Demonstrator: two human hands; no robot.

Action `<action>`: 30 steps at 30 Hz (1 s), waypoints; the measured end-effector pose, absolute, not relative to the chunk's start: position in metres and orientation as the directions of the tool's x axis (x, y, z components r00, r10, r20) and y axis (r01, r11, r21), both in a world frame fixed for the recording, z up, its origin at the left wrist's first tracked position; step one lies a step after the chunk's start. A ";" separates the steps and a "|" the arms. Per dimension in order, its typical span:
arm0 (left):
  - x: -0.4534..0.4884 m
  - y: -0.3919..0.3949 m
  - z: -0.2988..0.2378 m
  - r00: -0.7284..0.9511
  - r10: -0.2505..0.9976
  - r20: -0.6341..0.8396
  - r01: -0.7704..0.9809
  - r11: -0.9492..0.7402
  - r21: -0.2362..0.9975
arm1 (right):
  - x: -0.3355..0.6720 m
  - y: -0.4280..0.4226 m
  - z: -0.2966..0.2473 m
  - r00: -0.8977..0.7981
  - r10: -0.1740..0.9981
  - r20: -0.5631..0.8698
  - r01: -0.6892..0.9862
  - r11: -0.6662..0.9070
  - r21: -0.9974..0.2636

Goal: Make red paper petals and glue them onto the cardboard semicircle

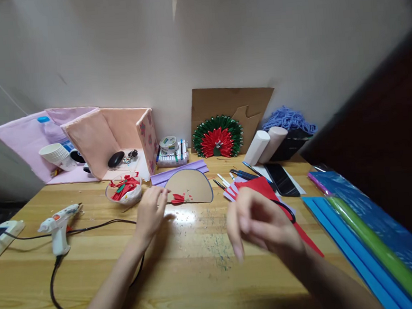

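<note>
A half-round piece of cardboard [194, 184] with a dark blue curved edge lies on the wooden table. Red ribbon petals [177, 198] and a few tiny red bits sit near its straight edge. My left hand [152, 211] is at the cardboard's left end, fingers bent and closed on that edge; the fingertips are partly hidden. To the right, my right hand [259, 219] hangs above the table, slightly blurred, with bent fingers apart and nothing seen in them. Behind that hand lies a red sheet [260, 187] with a black-handled tool [288, 210].
A bowl of ribbon pieces [124, 192], a glue gun [59, 228] with its cord, and a power strip [2, 242] are left. Behind stand foam boxes [90, 139] and a red-green ribbon fan [218, 137]. A phone [282, 179] and blue rolls [356, 247] are right.
</note>
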State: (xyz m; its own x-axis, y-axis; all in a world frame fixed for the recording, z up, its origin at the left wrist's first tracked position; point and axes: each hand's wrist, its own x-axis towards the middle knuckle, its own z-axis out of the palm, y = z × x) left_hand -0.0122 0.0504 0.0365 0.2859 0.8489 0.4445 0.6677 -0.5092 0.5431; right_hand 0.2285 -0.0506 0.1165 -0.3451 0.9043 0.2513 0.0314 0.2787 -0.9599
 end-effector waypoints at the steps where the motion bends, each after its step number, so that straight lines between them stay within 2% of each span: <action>1: 0.002 0.044 0.032 0.344 0.843 0.413 0.641 -0.532 0.552 | 0.241 -0.047 0.108 -0.328 0.924 0.199 0.128 0.252 -0.959; 3: 0.031 0.031 0.020 0.494 0.805 0.328 0.554 -0.583 0.594 | 0.269 -0.038 0.084 -0.211 0.972 0.100 0.436 0.185 -0.881; 5: 0.061 0.020 0.008 0.614 0.753 0.236 0.509 -0.607 0.611 | 0.294 -0.032 0.053 -0.033 0.996 0.089 0.703 0.086 -0.706; 7: 0.087 0.011 -0.003 0.675 0.715 0.179 0.491 -0.618 0.614 | 0.309 -0.033 0.024 -0.025 0.997 0.073 0.765 0.066 -0.640; 10: 0.112 0.001 -0.015 0.726 0.677 0.125 0.476 -0.625 0.619 | 0.310 -0.042 -0.005 -0.096 0.995 0.001 0.683 0.066 -0.727; 12: 0.119 -0.003 -0.020 0.720 0.687 0.097 0.490 -0.603 0.630 | 0.304 -0.048 -0.012 -0.139 0.990 0.004 0.663 0.096 -0.742; 16: 0.119 -0.001 -0.026 0.677 0.731 0.084 0.461 -0.510 0.726 | 0.292 -0.053 -0.016 -0.091 0.996 0.019 0.611 0.071 -0.789; 18: 0.118 0.005 -0.027 0.615 0.785 0.082 0.405 -0.403 0.821 | 0.287 -0.048 -0.019 -0.035 0.999 -0.009 0.488 0.009 -0.873; 20: 0.116 0.012 -0.026 0.522 0.850 0.074 0.319 -0.275 0.907 | 0.280 -0.039 -0.024 0.006 0.999 -0.045 0.294 -0.045 -0.955; 24: 0.111 0.027 -0.025 0.374 0.921 0.105 0.182 -0.184 0.966 | 0.261 -0.013 -0.034 0.022 0.998 -0.066 -0.044 -0.065 -0.997; 28: 0.091 0.034 -0.025 0.305 0.943 0.131 0.174 -0.191 0.966 | 0.244 0.011 -0.039 0.020 0.999 -0.045 -0.090 -0.043 -0.995; 30: 0.073 0.034 -0.024 0.291 0.945 0.151 0.246 -0.226 0.943 | 0.239 0.019 -0.042 0.036 0.999 -0.027 -0.074 -0.024 -0.997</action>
State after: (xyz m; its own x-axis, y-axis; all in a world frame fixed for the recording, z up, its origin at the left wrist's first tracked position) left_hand 0.0732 0.0336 -0.0242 0.2905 0.9449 0.1509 0.2455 -0.2260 0.9427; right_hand 0.2386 0.0190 -0.0416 0.0361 0.9990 -0.0266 -0.0739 -0.0239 -0.9970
